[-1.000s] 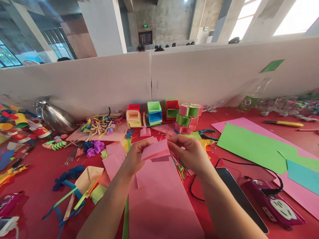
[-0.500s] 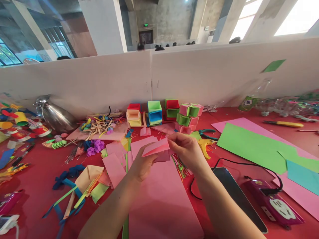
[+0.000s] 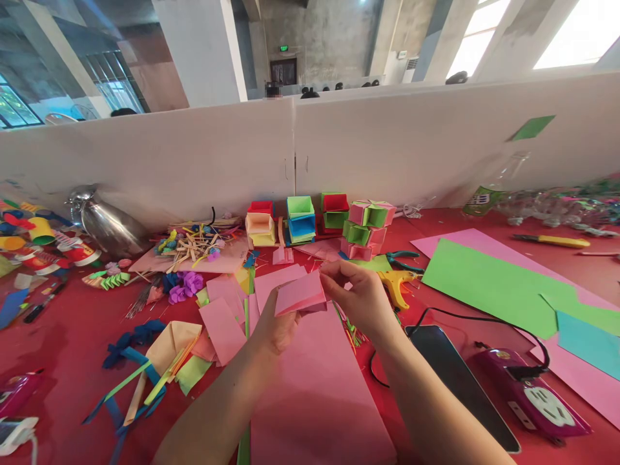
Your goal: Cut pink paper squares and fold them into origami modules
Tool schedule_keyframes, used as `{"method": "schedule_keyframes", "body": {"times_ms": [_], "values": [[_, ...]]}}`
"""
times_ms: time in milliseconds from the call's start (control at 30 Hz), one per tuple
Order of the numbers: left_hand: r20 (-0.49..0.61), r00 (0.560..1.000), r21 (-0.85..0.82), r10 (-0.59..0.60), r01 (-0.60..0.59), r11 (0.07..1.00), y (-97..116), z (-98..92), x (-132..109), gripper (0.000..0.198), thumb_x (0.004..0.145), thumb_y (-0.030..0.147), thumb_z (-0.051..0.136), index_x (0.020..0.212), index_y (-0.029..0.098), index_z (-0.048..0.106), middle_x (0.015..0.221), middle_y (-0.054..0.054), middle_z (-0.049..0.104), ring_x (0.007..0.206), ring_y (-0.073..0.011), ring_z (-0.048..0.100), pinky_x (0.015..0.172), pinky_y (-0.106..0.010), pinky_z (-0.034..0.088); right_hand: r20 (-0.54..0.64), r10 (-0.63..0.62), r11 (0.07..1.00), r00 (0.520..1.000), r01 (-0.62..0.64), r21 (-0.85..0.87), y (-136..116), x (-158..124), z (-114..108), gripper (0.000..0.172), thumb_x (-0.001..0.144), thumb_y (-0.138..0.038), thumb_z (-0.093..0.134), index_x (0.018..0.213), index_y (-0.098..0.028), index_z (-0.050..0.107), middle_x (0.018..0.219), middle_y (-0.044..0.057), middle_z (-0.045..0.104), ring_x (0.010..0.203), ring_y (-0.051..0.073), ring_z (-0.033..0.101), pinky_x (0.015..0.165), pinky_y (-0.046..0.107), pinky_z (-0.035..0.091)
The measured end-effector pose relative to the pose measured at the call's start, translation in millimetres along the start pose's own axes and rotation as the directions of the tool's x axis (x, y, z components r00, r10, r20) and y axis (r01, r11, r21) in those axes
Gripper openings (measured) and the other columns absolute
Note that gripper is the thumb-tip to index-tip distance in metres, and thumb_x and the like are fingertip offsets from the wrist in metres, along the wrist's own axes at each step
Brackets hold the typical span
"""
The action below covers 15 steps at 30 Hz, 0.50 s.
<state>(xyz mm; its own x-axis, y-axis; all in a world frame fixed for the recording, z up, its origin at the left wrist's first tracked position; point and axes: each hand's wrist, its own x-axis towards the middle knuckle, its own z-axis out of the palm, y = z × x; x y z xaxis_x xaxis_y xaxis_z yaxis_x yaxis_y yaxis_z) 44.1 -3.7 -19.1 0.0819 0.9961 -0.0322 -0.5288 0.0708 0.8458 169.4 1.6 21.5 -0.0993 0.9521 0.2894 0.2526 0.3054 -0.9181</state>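
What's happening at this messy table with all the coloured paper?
A person pinches a small folded pink paper between their left hand and right hand, above a larger pink sheet on the red table. Small coloured paper boxes stand stacked by the white divider behind, and a green sheet lies to the right.

A folded pink paper (image 3: 300,294) above a larger pink sheet (image 3: 314,387); the table (image 3: 72,342) is red, with a green sheet (image 3: 489,284) toward its right edge.
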Motion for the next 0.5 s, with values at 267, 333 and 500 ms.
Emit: {"method": "schedule_keyframes", "body": {"times_ms": [267, 333, 500], "values": [[-0.032, 0.982, 0.179, 0.188, -0.179, 0.967, -10.7, -7.2, -0.5, 0.029, 0.059, 0.038, 0.073, 0.052, 0.017, 0.054, 0.052, 0.004, 0.046, 0.056, -0.0105, 0.043, 0.052, -0.023, 0.038, -0.059, 0.001, 1.0, 0.998, -0.001, 0.003, 3.8, -1.3, 3.1, 0.01, 0.075, -0.026, 0.056, 0.073, -0.018, 0.062, 0.061, -0.001, 0.059, 0.053, 0.01, 0.05, 0.047, 0.022, 0.038], [-0.028, 0.978, 0.217, 0.206, -0.195, 0.956, -10.7, -7.7, -2.3, 0.032, 0.059, 0.035, 0.073, 0.049, 0.017, 0.049, 0.051, 0.004, 0.041, 0.053, -0.0093, 0.037, 0.049, -0.023, 0.034, -0.066, 0.014, 1.0, 0.998, -0.013, 0.007, 2.0, -1.7, 3.6, 0.008, 0.073, -0.025, 0.058, 0.072, -0.018, 0.061, 0.062, -0.001, 0.059, 0.055, 0.01, 0.049, 0.047, 0.021, 0.037], [-0.012, 0.971, 0.244, 0.239, -0.229, 0.942, -9.6, -9.3, -2.2, 0.031, 0.059, 0.032, 0.073, 0.048, 0.016, 0.049, 0.05, 0.005, 0.039, 0.051, -0.0084, 0.033, 0.049, -0.023, 0.031, -0.051, 0.026, 1.0, 0.998, -0.026, 0.008, -1.9, -1.4, 2.1, 0.008, 0.073, -0.024, 0.057, 0.069, -0.017, 0.06, 0.061, -0.001, 0.057, 0.054, 0.01, 0.046, 0.048, 0.021, 0.036]]}}
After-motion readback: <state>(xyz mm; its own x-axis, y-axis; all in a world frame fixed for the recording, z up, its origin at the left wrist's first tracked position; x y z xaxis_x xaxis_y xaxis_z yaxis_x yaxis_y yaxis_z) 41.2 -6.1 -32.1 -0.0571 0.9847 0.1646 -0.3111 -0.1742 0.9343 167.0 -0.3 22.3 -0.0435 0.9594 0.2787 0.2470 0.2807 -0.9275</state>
